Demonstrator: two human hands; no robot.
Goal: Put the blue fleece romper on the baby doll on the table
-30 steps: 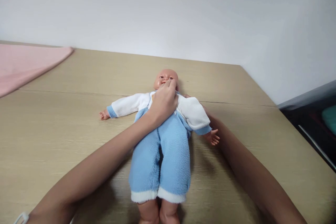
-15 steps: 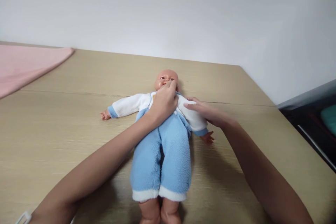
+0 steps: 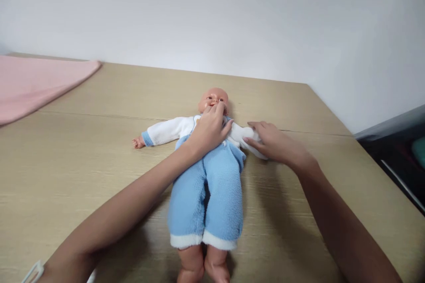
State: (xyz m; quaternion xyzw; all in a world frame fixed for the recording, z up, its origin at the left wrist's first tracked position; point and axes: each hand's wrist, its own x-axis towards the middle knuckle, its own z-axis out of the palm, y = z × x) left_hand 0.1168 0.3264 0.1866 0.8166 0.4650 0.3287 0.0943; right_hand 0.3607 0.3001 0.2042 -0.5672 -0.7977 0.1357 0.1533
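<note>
A baby doll [image 3: 206, 190] in a blue and white fleece outfit lies on its back, head away from me. My left hand [image 3: 213, 126] rests across its chest, fingers stretched up to its chin and thumb spread apart. On the right, my right hand [image 3: 270, 141] has its thumb and fingers around the white sleeve [image 3: 247, 135] of the doll's arm, and hides the cuff and the doll's hand there. The doll's other arm [image 3: 166, 131] is stretched out to the left, with its small hand [image 3: 138, 142] showing.
Beneath the doll is a light wooden table [image 3: 99, 154] with a seam running across it. A pink cloth [image 3: 43, 82] lies at the far left. Behind stands a pale wall [image 3: 212, 17]. Past the table's right edge is a dark object [image 3: 392, 154].
My right hand has moved slightly right with the doll's sleeved arm, which now points further outward. My left hand stays on the chest, its thumb now spread.
</note>
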